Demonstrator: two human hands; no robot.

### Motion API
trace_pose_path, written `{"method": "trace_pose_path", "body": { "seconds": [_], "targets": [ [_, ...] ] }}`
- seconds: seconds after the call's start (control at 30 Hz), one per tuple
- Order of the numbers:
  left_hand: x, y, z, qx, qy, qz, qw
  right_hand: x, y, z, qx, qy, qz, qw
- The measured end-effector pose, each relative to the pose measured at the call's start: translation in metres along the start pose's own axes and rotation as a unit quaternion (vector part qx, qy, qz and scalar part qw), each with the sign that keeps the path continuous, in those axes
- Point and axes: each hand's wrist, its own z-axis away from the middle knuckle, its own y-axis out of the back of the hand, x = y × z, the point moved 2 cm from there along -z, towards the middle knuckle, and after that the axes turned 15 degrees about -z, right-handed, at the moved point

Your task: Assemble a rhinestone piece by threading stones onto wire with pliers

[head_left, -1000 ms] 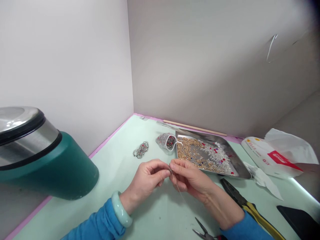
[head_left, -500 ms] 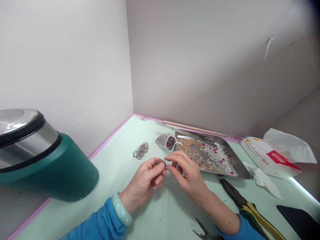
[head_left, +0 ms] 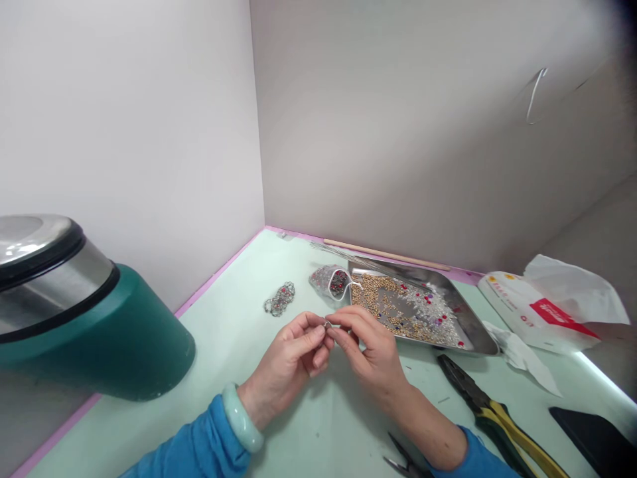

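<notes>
My left hand (head_left: 292, 354) and my right hand (head_left: 371, 350) meet fingertip to fingertip above the pale green table (head_left: 239, 332). Both pinch a tiny metal piece (head_left: 327, 324) between thumb and forefinger; it is too small to name surely. A pale green bangle (head_left: 241, 418) circles my left wrist. Just behind my right hand lies a steel tray (head_left: 478, 328) full of gold, silver and red beads. A small finished beaded piece (head_left: 280, 299) lies on the table behind my left hand.
A green kettle-like vessel with a steel lid (head_left: 74, 312) stands at the left. A small bag of beads (head_left: 331, 279) leans against the tray. Yellow-handled pliers (head_left: 492, 415), small pliers (head_left: 405, 459), a white packet (head_left: 542, 309), a wooden stick (head_left: 385, 253) and a black object (head_left: 594, 441) are around.
My right hand has swung from beside the left to above and forward of it, fingers now curled over the pinch point. The thin wire hanging below the hands a second ago no longer shows.
</notes>
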Motion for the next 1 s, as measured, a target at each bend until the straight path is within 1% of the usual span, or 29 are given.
{"method": "trace_pose_path", "body": {
  "seconds": [0.13,0.27,0.4,0.53,0.7,0.83,0.9,1.0],
  "targets": [
    [-0.002,-0.001,0.0,0.004,0.002,-0.013,1.0,0.0,-0.002,0.001,0.017,-0.001,-0.021,1.0],
    [-0.005,0.0,-0.001,0.011,0.002,-0.029,1.0,0.002,-0.004,0.002,0.027,-0.018,-0.032,0.999],
    [-0.005,0.001,-0.001,0.014,0.007,-0.056,0.998,0.001,-0.005,0.003,0.023,-0.048,-0.033,0.998],
    [-0.003,0.0,-0.001,0.029,0.008,-0.09,0.995,-0.001,-0.004,0.003,0.018,-0.068,-0.038,0.997],
    [0.0,-0.002,-0.002,0.047,0.01,-0.136,0.99,-0.003,-0.003,-0.001,-0.002,-0.075,-0.019,0.997],
    [0.004,-0.002,-0.002,0.049,0.017,-0.174,0.983,-0.006,0.0,-0.003,-0.02,-0.089,0.001,0.996],
    [0.005,-0.002,-0.002,0.052,0.021,-0.2,0.978,-0.008,0.002,-0.004,-0.041,-0.107,0.017,0.993],
    [0.006,-0.001,-0.003,0.062,0.02,-0.237,0.969,-0.009,0.005,-0.007,-0.09,-0.137,0.041,0.986]
  ]
}}
